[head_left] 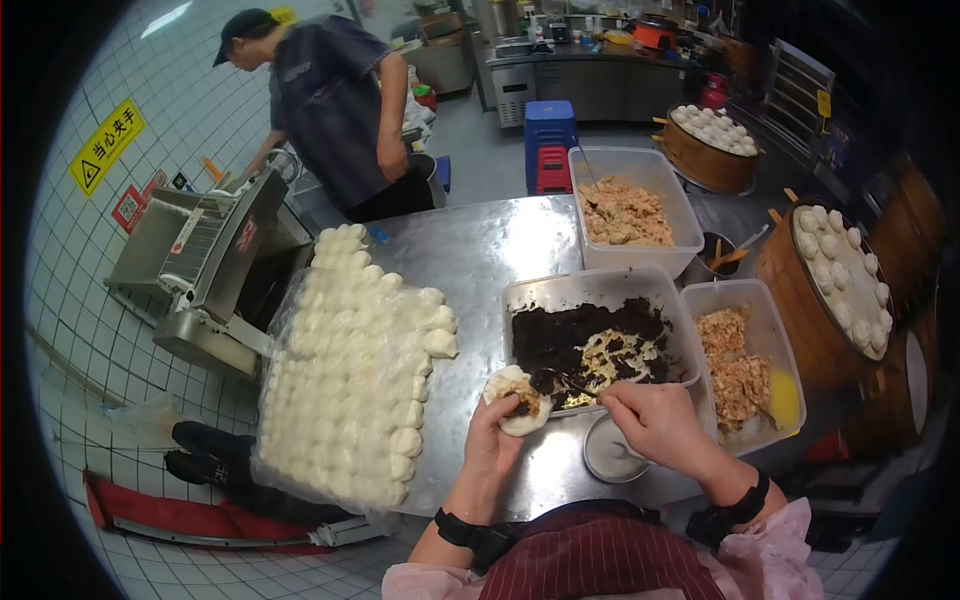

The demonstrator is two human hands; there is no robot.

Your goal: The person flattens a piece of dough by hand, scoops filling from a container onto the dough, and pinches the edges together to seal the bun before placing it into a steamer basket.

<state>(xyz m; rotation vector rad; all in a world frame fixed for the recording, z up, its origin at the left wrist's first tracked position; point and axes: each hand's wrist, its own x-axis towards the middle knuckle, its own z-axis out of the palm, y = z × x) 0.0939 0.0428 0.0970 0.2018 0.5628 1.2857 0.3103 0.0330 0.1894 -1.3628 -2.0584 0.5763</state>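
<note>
My left hand is closed around the edge of a flattened round dough wrapper with brownish filling on it. My right hand grips a thin dark-handled utensil, probably a spoon. Its tip, with dark filling on it, is by the wrapper; its exact shape is hard to make out. Both hands are at the near edge of a clear plastic tub holding dark filling and a paler oily patch. Just below the right hand stands a small round bowl with something whitish inside.
Rows of dough balls, partly under plastic film, cover the table's left. Tubs of orange-pink filling and chunky filling stand right, beside bamboo steamers of buns. A co-worker stands at a metal machine.
</note>
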